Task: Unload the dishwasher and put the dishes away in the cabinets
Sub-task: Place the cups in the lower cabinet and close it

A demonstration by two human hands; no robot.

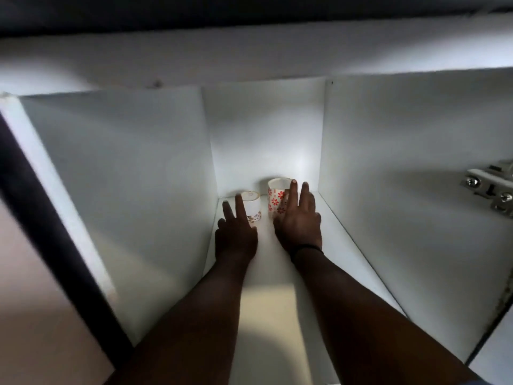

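Now you have both arms reaching deep into the white cabinet [266, 273], each of your hands at a cup standing near the back wall. Your left hand [236, 234] has its fingers straight and spread, two of them raised against the side of the small white cup [252, 207] with a floral band at its base; it looks like a touch or a nudge, not a grip. Your right hand [298, 223] is likewise flat and extended, fingers lying along the right side of the taller cup with red flowers [277, 197], which stands upright just beside the small one. Neither hand curls round anything.

The two cups sit close together at the rear of the shelf, probably so that the front stays free for more dishes. Your straight fingers suit a push: you seem to be sliding them back and squaring them up. A metal hinge [491, 190] shows on the right wall. The dishwasher is out of view, so how much remains cannot be told.
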